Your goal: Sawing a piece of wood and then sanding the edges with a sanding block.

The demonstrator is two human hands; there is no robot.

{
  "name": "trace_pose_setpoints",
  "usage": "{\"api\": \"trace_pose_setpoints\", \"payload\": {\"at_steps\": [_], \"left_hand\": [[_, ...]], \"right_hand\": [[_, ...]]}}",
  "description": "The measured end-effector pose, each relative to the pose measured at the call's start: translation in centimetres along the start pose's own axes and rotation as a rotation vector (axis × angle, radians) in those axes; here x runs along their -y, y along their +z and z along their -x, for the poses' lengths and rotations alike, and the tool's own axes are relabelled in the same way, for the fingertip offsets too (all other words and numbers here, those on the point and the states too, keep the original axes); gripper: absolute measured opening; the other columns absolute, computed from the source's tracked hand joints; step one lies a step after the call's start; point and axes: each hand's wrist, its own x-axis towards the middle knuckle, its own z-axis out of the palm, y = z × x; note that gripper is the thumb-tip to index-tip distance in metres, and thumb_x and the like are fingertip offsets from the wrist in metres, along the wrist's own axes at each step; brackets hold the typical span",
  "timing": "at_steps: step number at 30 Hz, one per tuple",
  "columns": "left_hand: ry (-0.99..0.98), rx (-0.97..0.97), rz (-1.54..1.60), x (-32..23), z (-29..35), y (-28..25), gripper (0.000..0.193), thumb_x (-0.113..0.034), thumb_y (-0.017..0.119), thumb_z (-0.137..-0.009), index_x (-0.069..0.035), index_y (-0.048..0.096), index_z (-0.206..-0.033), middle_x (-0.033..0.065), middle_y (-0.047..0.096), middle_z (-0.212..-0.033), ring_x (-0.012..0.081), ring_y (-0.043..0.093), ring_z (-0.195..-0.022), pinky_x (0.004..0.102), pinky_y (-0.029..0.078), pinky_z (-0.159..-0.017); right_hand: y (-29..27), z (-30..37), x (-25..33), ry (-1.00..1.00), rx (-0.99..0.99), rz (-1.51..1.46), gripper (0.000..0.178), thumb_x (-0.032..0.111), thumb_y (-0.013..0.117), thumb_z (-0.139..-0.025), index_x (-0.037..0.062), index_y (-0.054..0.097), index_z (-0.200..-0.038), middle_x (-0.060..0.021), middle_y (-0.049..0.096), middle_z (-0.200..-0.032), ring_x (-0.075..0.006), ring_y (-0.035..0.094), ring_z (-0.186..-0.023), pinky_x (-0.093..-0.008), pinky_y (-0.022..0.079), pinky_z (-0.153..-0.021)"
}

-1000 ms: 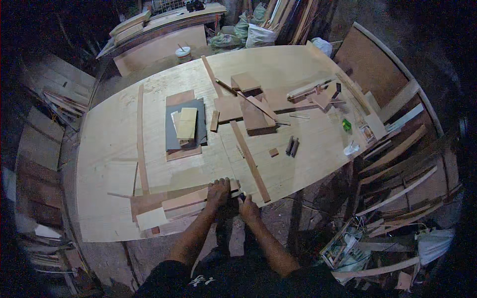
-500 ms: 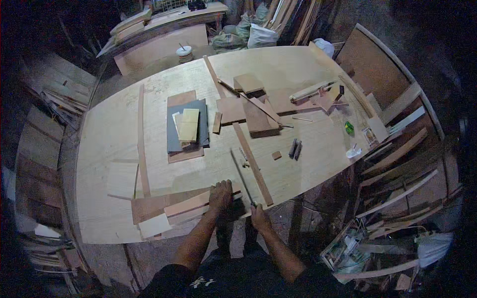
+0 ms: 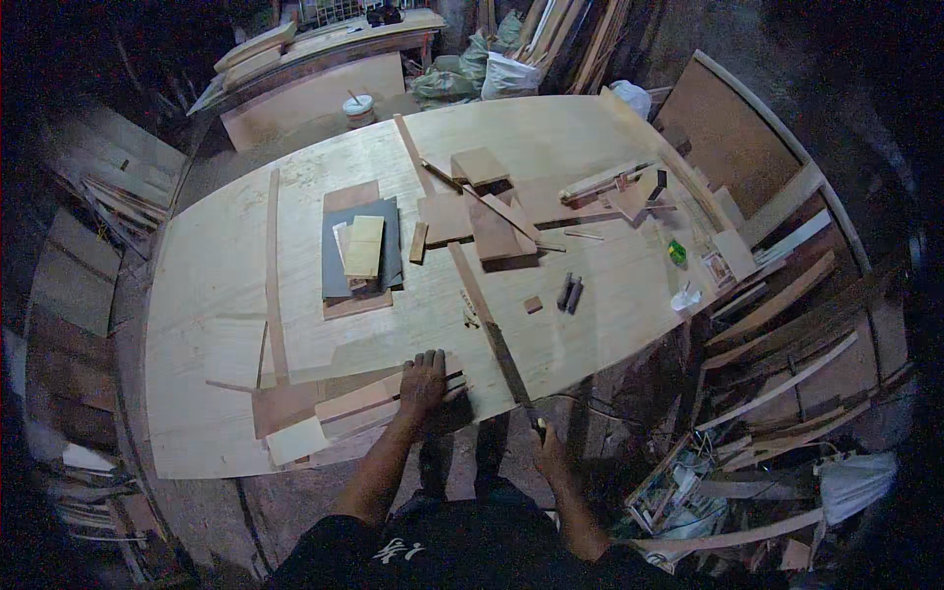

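Note:
At the near edge of the table (image 3: 216, 344), my left hand (image 3: 424, 379) presses down, fingers closed over a long pale wood piece (image 3: 359, 395). Dark slots show beside its fingertips. Under that piece lies a brown board (image 3: 285, 403), with a pale square sheet (image 3: 297, 442) at its left end. My right hand (image 3: 554, 454) grips the handle of a long, flat, dark tool (image 3: 511, 369), like a file; whether it has teeth cannot be made out. The tool points away from me, overlapping a brown wood strip (image 3: 472, 278), and stands apart from the wood under my left hand.
Farther in lie a stack of boards and dark sheets (image 3: 335, 211), brown blocks (image 3: 501, 236), two dark cylinders (image 3: 569, 293) and a green-yellow object (image 3: 677, 252). A white bucket (image 3: 358, 110) stands beyond the table. Scrap wood (image 3: 777, 344) crowds the right side.
My right hand has moved right and nearer to me with the tool. The blade, thin and edge-on before, now shows its broad face. My left hand stays on the wood.

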Motion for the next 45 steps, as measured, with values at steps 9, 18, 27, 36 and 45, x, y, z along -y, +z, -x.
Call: {"api": "trace_pose_setpoints", "payload": {"at_steps": [9,18,27,36,45], "left_hand": [[-0.002,-0.223,0.088,0.8,1.5,1.3,0.057,-0.044,0.065,-0.080,-0.007,0.051,-0.120,0.0165,0.054,-0.115,0.0351,0.049,-0.110,0.0483,0.038,-0.092],[-0.016,-0.230,0.091,0.8,3.4,2.0,0.035,-0.027,0.062,-0.084,-0.009,0.056,-0.114,0.0150,0.057,-0.106,0.0345,0.056,-0.096,0.0463,0.044,-0.083],[-0.070,-0.240,0.111,-1.0,3.8,-3.0,0.034,-0.024,0.065,-0.083,-0.006,0.055,-0.111,0.0171,0.059,-0.095,0.0355,0.058,-0.087,0.0450,0.049,-0.071],[-0.160,-0.192,0.084,-0.4,4.2,-3.8,0.025,-0.023,0.064,-0.080,-0.006,0.054,-0.094,0.0166,0.060,-0.082,0.0362,0.060,-0.076,0.0466,0.049,-0.064],[-0.188,-0.081,0.133,3.3,-7.6,2.1,0.019,-0.023,0.063,-0.080,-0.010,0.055,-0.090,0.0193,0.062,-0.076,0.0372,0.063,-0.075,0.0502,0.049,-0.059]], "right_hand": [[-4.5,0.1,-1.1,0.046,0.038,-0.048,0.058,0.045,0.053,-0.092,-0.0016,0.047,-0.126,-0.0257,0.061,-0.108,-0.0419,0.059,-0.098,-0.0501,0.047,-0.083],[-6.4,-4.4,-6.7,-0.098,-0.114,0.195,0.056,0.043,0.058,-0.087,-0.0024,0.048,-0.119,-0.0272,0.061,-0.101,-0.0452,0.058,-0.096,-0.0525,0.046,-0.079],[-7.5,-8.1,-6.7,-0.285,-0.097,0.274,0.051,0.035,0.060,-0.087,-0.0007,0.048,-0.122,-0.0279,0.062,-0.098,-0.0460,0.060,-0.091,-0.0519,0.048,-0.076],[-8.5,-7.5,-6.2,-0.270,-0.108,0.295,0.056,0.035,0.059,-0.089,0.0007,0.043,-0.130,-0.0266,0.062,-0.102,-0.0442,0.061,-0.091,-0.0506,0.049,-0.076],[-12.8,-3.2,0.6,0.063,-0.023,0.211,0.058,0.038,0.060,-0.089,0.0067,0.041,-0.133,-0.0249,0.060,-0.110,-0.0421,0.060,-0.097,-0.0495,0.049,-0.077]]}}
